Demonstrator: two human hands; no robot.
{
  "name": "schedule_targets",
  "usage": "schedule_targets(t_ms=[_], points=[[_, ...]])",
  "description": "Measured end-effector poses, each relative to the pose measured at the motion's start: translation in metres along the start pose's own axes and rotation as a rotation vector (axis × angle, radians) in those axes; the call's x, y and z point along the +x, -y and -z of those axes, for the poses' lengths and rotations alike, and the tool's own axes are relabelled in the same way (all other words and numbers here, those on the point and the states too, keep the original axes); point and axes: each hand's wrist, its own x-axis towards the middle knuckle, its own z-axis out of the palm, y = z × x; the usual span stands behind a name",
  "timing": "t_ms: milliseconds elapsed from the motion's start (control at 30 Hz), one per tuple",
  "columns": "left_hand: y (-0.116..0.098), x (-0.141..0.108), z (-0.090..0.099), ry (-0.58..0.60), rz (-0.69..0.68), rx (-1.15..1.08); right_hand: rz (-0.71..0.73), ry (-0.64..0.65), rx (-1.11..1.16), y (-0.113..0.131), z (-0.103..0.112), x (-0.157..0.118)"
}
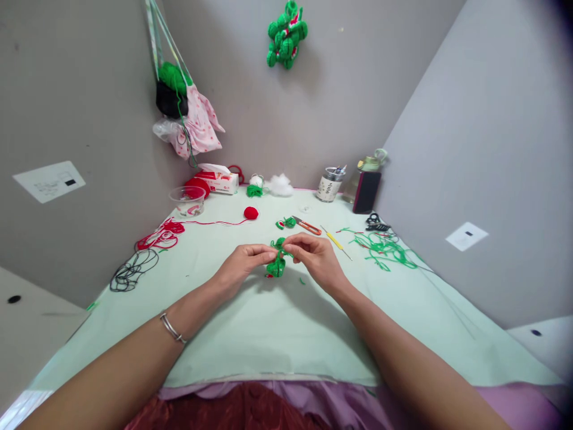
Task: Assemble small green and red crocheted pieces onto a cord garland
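Over the middle of the table, my left hand [248,263] is closed, thumb and forefinger pinching a small green crochet piece [276,267] with a bit of red and white at its lower end. Facing it, my right hand [313,257] is closed too, its fingertips pinched on green yarn at the top of the same piece. The fingers partly cover the spot where they meet. Just beyond lie a small green-and-red crochet piece [286,223], orange thread snips [307,226] and a yellow crochet hook [336,240]. A short green yarn scrap [302,280] lies near my right hand.
Red yarn [163,234] and dark cord [133,272] lie left, near a clear plastic tub [187,202]. Green yarn scraps [385,249] and black scissors [375,222] lie right. A tissue box [219,181], red ball [251,213], stuffing [280,185], pen can [330,185] and phone [367,192] stand behind.
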Motion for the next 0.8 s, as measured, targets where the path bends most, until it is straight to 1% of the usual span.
schedule_targets(t_ms=[167,467,633,800], points=[[-0.0008,-0.0001,-0.0001,0.003,-0.011,-0.001,0.005,0.013,-0.011,0.0004,0.0001,-0.0001],[-0.0028,-0.0007,-0.0014,0.0,0.008,-0.018,-0.01,0.022,-0.014,0.002,0.0008,0.0004],[-0.0064,-0.0017,-0.0038,-0.029,0.037,-0.028,-0.003,0.028,-0.024,0.0018,0.0007,0.0003],[-0.0067,-0.0014,-0.0043,-0.033,0.033,-0.025,-0.012,0.029,-0.022,0.0029,0.0014,0.0]])
